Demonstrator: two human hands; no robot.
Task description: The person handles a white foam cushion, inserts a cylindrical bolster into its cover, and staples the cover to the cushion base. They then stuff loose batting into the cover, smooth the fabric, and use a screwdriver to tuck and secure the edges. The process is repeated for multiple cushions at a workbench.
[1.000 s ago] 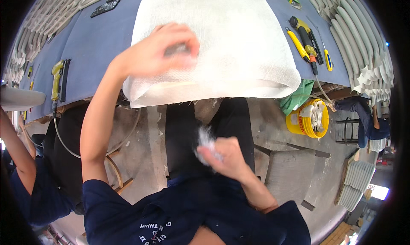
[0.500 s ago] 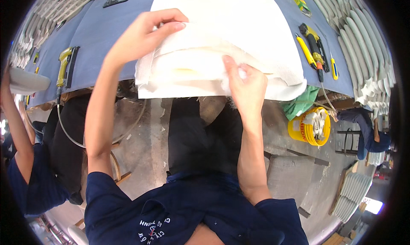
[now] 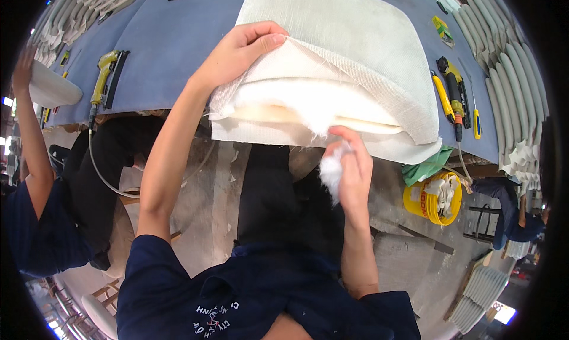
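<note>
A pale fabric-covered seat cushion (image 3: pixel 332 20) lies on the blue-grey table, its near side open. Pinched between the thumb and fingers of my left hand (image 3: pixel 246 50) is the edge of the cover fabric, lifted at the left. Under it, white fibre stuffing (image 3: pixel 296 97) and a cream foam layer show in the gap. Just off the near edge, my right hand (image 3: pixel 352 168) is closed round a tuft of white stuffing (image 3: pixel 333 171). Wisps of fibre hang from the opening beside its fingertips.
Right of the cushion lie a yellow-black air tool (image 3: pixel 455 88), a yellow cutter (image 3: pixel 443 96) and a screwdriver (image 3: pixel 476 118). A yellow staple gun (image 3: pixel 106 73) with a hose lies left. Stacked cushion pieces (image 3: pixel 515 85) line the right. Below stands a yellow bucket (image 3: pixel 418 201); a person works at far left.
My right hand has drawn back from the opening toward me, with the stuffing in it. The left hand has raised the cover edge, so the gap shows wider. The whole view has shifted.
</note>
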